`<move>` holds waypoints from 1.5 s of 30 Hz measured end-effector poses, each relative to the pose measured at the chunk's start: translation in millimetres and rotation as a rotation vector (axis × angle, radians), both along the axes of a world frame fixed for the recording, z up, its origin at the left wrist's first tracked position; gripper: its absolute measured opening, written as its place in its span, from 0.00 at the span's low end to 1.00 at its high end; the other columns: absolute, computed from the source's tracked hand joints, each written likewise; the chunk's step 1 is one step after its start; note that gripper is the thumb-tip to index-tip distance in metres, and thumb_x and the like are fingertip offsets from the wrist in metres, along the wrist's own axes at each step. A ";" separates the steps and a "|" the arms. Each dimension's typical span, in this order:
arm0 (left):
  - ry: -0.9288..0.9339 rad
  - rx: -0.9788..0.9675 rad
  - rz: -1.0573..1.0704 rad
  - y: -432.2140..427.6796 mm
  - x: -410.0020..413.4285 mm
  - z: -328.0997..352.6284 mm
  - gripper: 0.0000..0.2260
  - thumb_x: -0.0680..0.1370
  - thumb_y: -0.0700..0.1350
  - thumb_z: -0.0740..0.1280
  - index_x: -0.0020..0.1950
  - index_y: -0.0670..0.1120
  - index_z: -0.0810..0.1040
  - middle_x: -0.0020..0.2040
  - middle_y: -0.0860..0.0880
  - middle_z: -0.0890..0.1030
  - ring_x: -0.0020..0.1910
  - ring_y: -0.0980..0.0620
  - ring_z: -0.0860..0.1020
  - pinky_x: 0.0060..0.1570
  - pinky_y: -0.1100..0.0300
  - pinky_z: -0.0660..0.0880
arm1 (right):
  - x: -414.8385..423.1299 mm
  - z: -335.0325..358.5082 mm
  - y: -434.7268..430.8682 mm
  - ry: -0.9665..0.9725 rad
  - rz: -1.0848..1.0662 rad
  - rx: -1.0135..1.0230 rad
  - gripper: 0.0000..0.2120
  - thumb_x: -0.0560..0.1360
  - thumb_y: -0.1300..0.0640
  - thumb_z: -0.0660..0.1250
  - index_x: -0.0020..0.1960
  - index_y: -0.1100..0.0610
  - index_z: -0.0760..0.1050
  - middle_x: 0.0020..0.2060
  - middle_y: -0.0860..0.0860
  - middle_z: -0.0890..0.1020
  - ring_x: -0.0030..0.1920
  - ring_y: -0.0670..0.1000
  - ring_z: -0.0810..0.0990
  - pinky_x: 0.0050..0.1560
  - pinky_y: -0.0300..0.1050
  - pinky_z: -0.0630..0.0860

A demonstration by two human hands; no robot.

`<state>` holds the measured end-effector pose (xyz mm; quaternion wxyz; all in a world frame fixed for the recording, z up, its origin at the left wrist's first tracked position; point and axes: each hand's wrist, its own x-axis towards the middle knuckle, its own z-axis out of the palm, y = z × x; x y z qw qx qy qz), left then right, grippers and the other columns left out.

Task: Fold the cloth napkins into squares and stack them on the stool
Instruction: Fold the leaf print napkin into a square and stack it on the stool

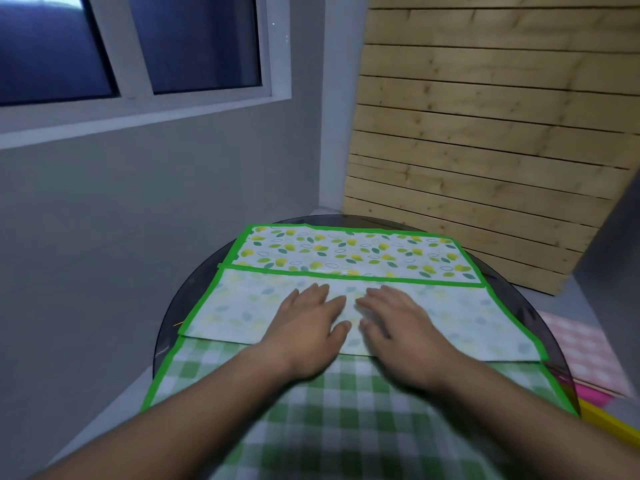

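- We see a green checked napkin (346, 427) nearest, under both forearms.
- Left hand (308, 327) and right hand (401, 327) lie flat with straight fingers, gripping nothing, pressing the folded flap of the leaf-print napkin (346, 251).
- We count two green-edged napkins on the round dark surface (176, 306) and one pink checked cloth (581, 351) to the right.
- Wooden slat panel (485, 133) and window (138, 46) behind.

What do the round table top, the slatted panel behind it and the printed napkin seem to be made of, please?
The round table top looks like dark tinted glass: smooth, glossy, see-through at the rim. The slatted panel looks like bare pale wood, perhaps pine: knots and grain show. The printed napkin seems thin matte cloth; its print shows faintly through the folded-over part.
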<state>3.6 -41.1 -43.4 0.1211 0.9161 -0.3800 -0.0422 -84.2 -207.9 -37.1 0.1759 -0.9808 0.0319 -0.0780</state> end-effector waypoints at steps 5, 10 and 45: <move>0.048 0.070 0.046 9.3 -11.3 -7.9 0.28 0.84 0.60 0.47 0.82 0.53 0.50 0.83 0.46 0.44 0.81 0.50 0.40 0.78 0.48 0.38 | -12.2 -13.5 9.6 0.192 0.009 -0.108 0.27 0.83 0.43 0.46 0.80 0.47 0.49 0.80 0.47 0.47 0.80 0.49 0.41 0.78 0.50 0.39; 0.078 0.159 0.194 20.3 -8.8 -6.7 0.33 0.80 0.68 0.44 0.82 0.55 0.43 0.82 0.50 0.38 0.80 0.51 0.36 0.77 0.43 0.35 | -12.9 -15.0 9.1 0.239 0.003 -0.153 0.27 0.83 0.42 0.43 0.80 0.45 0.45 0.80 0.44 0.43 0.79 0.46 0.37 0.77 0.51 0.35; 0.039 0.060 0.049 -1.4 10.3 -6.5 0.28 0.83 0.60 0.50 0.82 0.53 0.53 0.83 0.49 0.49 0.81 0.50 0.45 0.78 0.51 0.44 | -28.1 -0.8 -111.9 0.167 -0.321 -0.005 0.22 0.81 0.40 0.52 0.60 0.53 0.74 0.64 0.52 0.75 0.70 0.57 0.67 0.64 0.54 0.64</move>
